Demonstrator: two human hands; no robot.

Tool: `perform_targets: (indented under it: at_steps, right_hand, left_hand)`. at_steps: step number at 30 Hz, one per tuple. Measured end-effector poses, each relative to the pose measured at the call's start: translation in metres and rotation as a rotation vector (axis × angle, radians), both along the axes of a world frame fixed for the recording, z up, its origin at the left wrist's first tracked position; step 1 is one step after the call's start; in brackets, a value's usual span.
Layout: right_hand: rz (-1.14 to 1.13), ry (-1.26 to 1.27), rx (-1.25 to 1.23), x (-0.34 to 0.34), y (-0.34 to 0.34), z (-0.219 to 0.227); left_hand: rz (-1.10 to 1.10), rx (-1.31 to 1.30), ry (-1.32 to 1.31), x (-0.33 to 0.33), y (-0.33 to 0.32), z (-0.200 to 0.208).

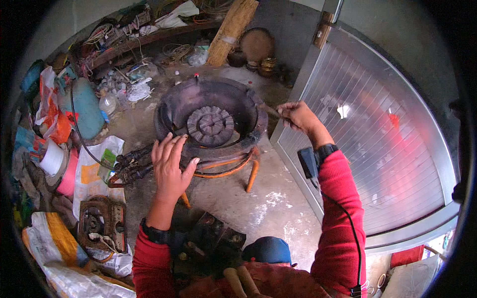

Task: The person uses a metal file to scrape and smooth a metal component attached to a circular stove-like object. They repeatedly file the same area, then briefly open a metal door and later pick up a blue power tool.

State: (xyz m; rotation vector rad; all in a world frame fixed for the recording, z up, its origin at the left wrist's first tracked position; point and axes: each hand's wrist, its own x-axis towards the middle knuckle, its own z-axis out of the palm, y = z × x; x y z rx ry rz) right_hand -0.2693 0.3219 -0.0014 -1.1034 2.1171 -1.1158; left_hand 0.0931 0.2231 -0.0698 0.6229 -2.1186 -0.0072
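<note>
A large round gas stove (171, 109), dark and sooty, stands in front of me on orange legs. Inside its bowl sits a ridged round burner head (211, 124). My left hand (170, 166) is at the near left rim, fingers spread and empty; whether it touches the metal I cannot tell. Beyond the right rim, my right hand (296, 118) is closed around a thin, flat, dark tool (271, 111). The tool's tip points at the stove's right rim, and its exact kind is unclear. Blackened pipes and valves (133, 164) join the stove on the left.
A ribbed metal-framed door (367, 129) stands close on my right. At left are a blue-green container (83, 109), spools (51, 158), sacks (97, 174) and a rusty small burner unit (102, 223). A straw bundle (231, 35) leans at the back. A dark blue cap-like thing (268, 250) lies near me.
</note>
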Motion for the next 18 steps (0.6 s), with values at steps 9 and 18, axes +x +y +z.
perform_targets:
  at_steps: [9, 18]
  right_hand:
    - [-0.046, 0.243, -0.212, 0.066, 0.058, -0.03]
    - [-0.211, -0.033, -0.425, 0.111, 0.089, -0.041]
  left_hand:
    - [-0.017, 0.036, -0.01, 0.002, 0.002, 0.003]
    - [-0.216, 0.269, 0.159, 0.018, -0.005, -0.002]
